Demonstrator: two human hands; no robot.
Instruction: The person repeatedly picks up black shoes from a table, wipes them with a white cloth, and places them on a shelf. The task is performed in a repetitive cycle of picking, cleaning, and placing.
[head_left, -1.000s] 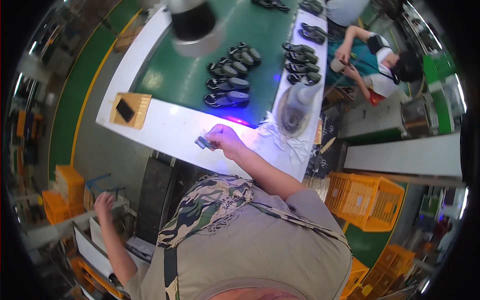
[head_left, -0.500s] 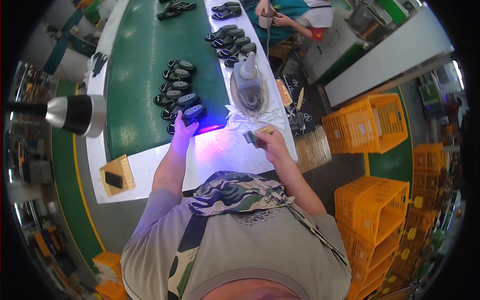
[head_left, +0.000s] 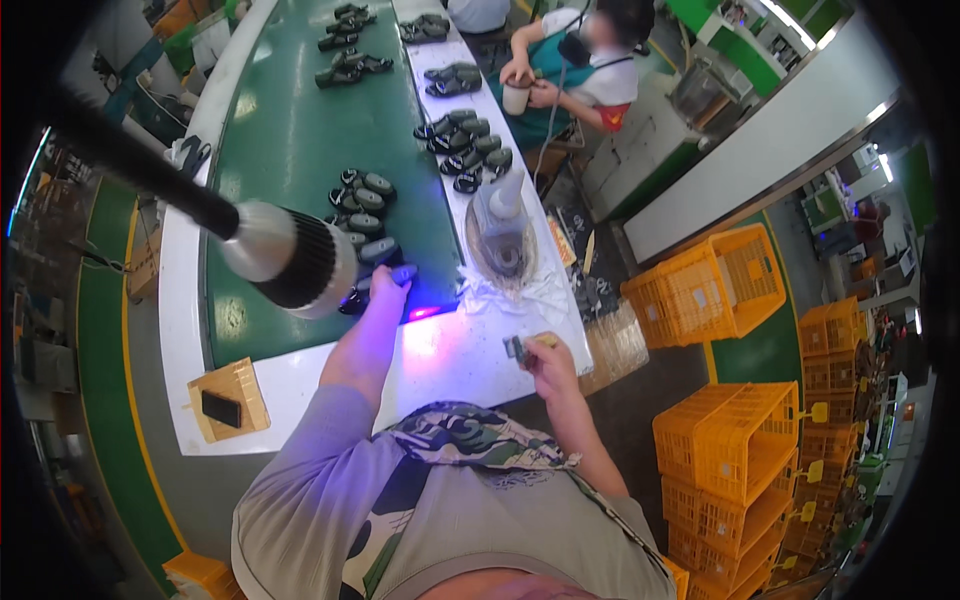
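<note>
My left hand [head_left: 386, 288] is closed round the nearest dark green sandal [head_left: 404, 273], at the close end of a row on the green belt. Its fingers are partly hidden, and purple light falls over it. Several more sandals [head_left: 362, 200] lie just beyond. Over the white table end [head_left: 440, 365], my right hand [head_left: 550, 362] grips a small brush-like thing [head_left: 516, 349] with a dark block head and a yellowish part; its exact kind is unclear. A clear squeeze bottle [head_left: 503, 210] stands in a tray [head_left: 520, 268] past that hand, beside crumpled white cloth [head_left: 545, 294].
A black and silver lamp [head_left: 300, 262] hangs at left, near my left arm. A dark phone [head_left: 221, 408] lies on cardboard [head_left: 250, 385]. More sandals [head_left: 462, 140] line the right ledge. Orange crates [head_left: 705, 285] stand at right. Across the ledge a person [head_left: 590, 75] holds a cup.
My left hand has gone from spread beside the nearest sandal to closed round it. The whole view has shifted, bringing the lamp closer in. My right hand still holds the brush-like thing.
</note>
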